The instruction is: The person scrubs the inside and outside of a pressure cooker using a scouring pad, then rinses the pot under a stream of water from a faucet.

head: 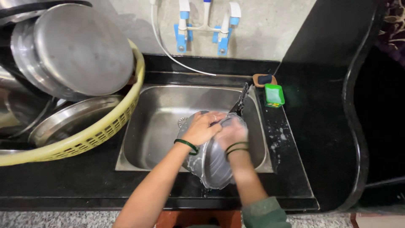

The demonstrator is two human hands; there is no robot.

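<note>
Steel pan [213,166] held tilted over sink [139,139].
Left hand [202,126] grasps the pan's rim; right hand [231,133], blurred, presses inside it, grip state indeterminate.

We see a silver pan [215,166], silver sink [156,122], yellow lattice basket [101,133] with silver plates [80,46], glossy black desk [320,139], green soap box [274,94], blue-white taps [204,27], dark green bangles [187,145].
</note>
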